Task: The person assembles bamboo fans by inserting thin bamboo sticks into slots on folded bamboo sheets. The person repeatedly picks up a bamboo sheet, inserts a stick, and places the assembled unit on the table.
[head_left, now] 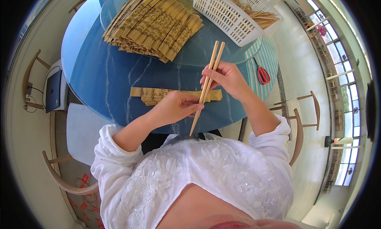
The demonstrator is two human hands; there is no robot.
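Observation:
A pair of light wooden chopsticks is held between my two hands above the near side of the blue table. My right hand pinches them along the upper part, where the two thick ends stand slightly apart. Lower down, my left hand closes its thumb and fingers on them, and the thin tips meet, pointing toward me. Under my hands lies a small fanned stack of tan printed paper sleeves, partly covered by my left hand. A much bigger pile of such sleeves rests farther back.
A white plastic basket holding many loose chopsticks stands at the far right. Red-handled scissors lie on a striped cloth at the right edge. Chairs surround the round table; a laptop sits on one at left.

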